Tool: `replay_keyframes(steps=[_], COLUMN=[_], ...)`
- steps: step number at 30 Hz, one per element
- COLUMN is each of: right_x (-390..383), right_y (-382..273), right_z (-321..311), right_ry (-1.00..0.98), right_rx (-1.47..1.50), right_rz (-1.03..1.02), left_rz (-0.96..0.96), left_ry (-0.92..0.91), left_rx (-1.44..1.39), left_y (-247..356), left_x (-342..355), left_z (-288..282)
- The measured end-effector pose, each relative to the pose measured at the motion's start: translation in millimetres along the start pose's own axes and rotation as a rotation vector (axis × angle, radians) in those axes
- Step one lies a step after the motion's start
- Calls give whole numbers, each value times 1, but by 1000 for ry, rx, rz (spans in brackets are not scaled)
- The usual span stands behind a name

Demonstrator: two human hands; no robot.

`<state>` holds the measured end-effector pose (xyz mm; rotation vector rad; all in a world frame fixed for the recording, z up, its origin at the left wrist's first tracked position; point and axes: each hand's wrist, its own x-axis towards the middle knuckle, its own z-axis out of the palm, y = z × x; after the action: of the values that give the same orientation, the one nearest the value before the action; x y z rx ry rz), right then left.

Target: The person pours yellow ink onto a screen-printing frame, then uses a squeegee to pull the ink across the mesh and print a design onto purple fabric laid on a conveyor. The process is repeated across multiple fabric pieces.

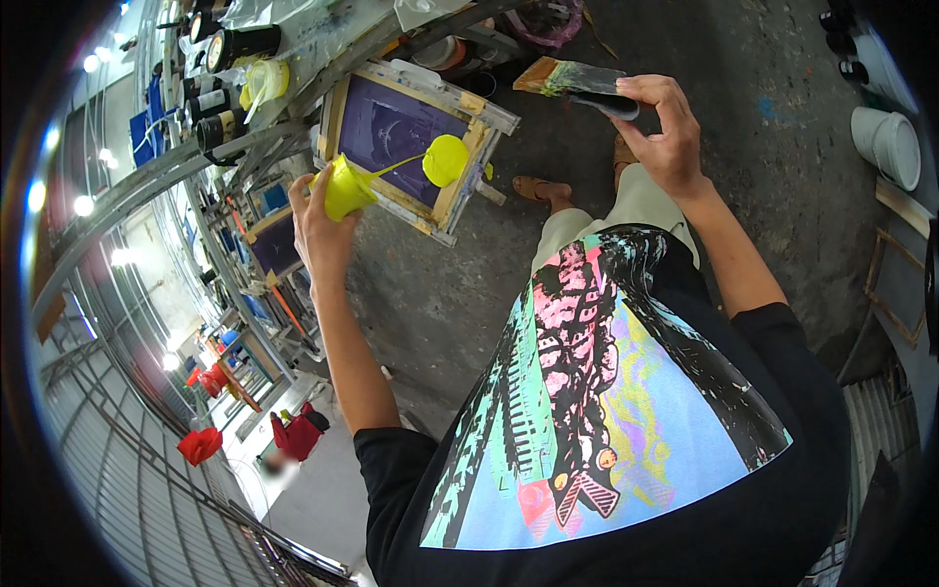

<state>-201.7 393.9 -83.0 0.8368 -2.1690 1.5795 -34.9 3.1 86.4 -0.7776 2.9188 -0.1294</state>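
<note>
My left hand [321, 227] is wrapped round a tilted cup [348, 190] coated in bright yellow ink. A thin yellow strand runs from its mouth to a round puddle of yellow ink [446, 161] on a screen-printing frame [477, 143]. Purple mesh [383, 125] fills the frame's wooden border, and the puddle lies towards its right side. My right hand [669, 135] pinches an ink-stained scraper [577, 78], its orange, green and grey blade pointing left, apart from the frame. A dark curved piece shows under the blade; I cannot tell if it is separate.
Ink jars [240, 47] and a yellow-smeared tub [266, 80] line the metal-edged bench at upper left. Another screen [278, 245] sits on a rack below it. White buckets [886, 147] stand at far right. Someone in red [299, 430] is at lower left.
</note>
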Motion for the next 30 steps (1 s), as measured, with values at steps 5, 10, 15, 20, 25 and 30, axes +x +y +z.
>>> replay_keyframes(steps=[5,10,15,20,25,30], right_x=[0,-1,-1,-1,1,0], right_y=[-1,-2,-2,0,-1,3], right_z=[3,5,6,7,7,7], right_ry=[-7,-6,-10,-2,-4,-6], right_rx=[22,40,29,32,16,9], right_rz=[39,65,50,2,-4,-6], left_rz=[22,3,67,87,67,76], left_ry=[57,39,23,-15,-31,-30], left_rx=[-4,-7,-97,-167,-171,-196], left_y=[-14,-19,-29,-37,-37,-37], left_x=[1,1,1,3,3,4], left_z=[-3,-8,-8,-1,-2,-4])
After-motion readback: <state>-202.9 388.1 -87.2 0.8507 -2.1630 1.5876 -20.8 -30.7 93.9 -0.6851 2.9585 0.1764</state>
